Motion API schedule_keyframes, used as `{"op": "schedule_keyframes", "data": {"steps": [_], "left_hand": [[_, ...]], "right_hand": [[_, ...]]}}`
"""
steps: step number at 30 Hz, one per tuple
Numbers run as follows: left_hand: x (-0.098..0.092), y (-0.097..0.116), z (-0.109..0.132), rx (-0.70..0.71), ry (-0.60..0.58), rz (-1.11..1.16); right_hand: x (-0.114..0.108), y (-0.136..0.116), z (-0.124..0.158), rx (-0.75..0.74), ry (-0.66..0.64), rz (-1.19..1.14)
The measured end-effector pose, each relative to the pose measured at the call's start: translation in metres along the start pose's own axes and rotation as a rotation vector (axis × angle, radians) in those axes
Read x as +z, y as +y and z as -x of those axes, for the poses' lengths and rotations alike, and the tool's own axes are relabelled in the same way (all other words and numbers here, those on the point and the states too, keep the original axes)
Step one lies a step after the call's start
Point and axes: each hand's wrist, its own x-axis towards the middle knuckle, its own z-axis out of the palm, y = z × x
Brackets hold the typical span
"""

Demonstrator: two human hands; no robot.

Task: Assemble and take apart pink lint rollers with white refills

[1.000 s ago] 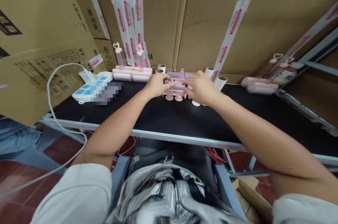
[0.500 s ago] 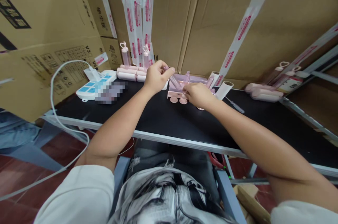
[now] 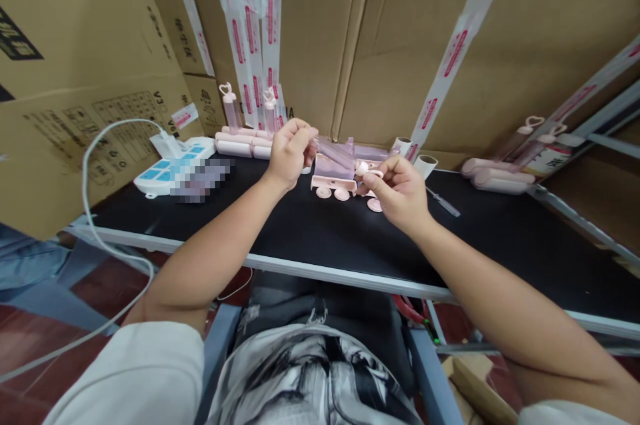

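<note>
My left hand (image 3: 291,157) pinches the far end of a see-through pinkish tube (image 3: 336,153), which slants down to the right. At the tube's other end is a pale pink cap with a loop (image 3: 369,171), held between the thumb and fingers of my right hand (image 3: 401,190). Whether cap and tube are joined I cannot tell. Just behind and below them a pink toy train (image 3: 330,183) with round wheels stands on the black table, partly hidden by my right hand.
Two upright tubes with heart-shaped tops (image 3: 229,105) stand by pink rolls (image 3: 240,146) at the back left. A white power strip (image 3: 150,186) lies left. White cardboard-like rolls (image 3: 425,165) and a screwdriver (image 3: 444,202) are to the right. A cardboard wall (image 3: 310,45) rises behind.
My right hand has drawn back from the train and turned, now showing the looped cap. The tube has tilted from steep to flatter. The view has shifted slightly.
</note>
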Motion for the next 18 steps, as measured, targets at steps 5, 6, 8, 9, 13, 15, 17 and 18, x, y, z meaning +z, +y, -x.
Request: {"op": "schedule_keyframes", "data": {"steps": [5, 6, 8, 9, 13, 15, 17, 18], "left_hand": [[0.002, -0.003, 0.002, -0.007, -0.025, -0.015], [0.002, -0.003, 0.002, -0.012, -0.029, -0.017], [0.003, -0.003, 0.003, -0.024, -0.042, -0.025], [0.003, -0.002, 0.004, -0.029, -0.050, -0.029], [0.004, -0.001, 0.007, -0.065, -0.086, -0.034], [0.002, 0.002, 0.007, -0.103, -0.129, -0.033], [-0.004, 0.006, 0.006, -0.133, -0.216, -0.050], [-0.008, 0.010, 0.004, -0.143, -0.280, -0.074]], "right_hand": [[-0.003, -0.002, 0.000, -0.033, -0.031, -0.020], [-0.003, -0.001, 0.000, -0.041, -0.037, -0.014], [-0.003, 0.000, 0.000, -0.052, -0.043, 0.014], [-0.003, 0.001, 0.001, -0.056, -0.044, 0.029], [-0.002, 0.004, 0.001, -0.065, -0.057, 0.039], [-0.003, 0.005, 0.000, -0.052, -0.066, 0.016], [-0.005, 0.005, 0.000, -0.029, -0.082, -0.004], [-0.007, 0.005, -0.001, -0.020, -0.094, 0.002]]}}
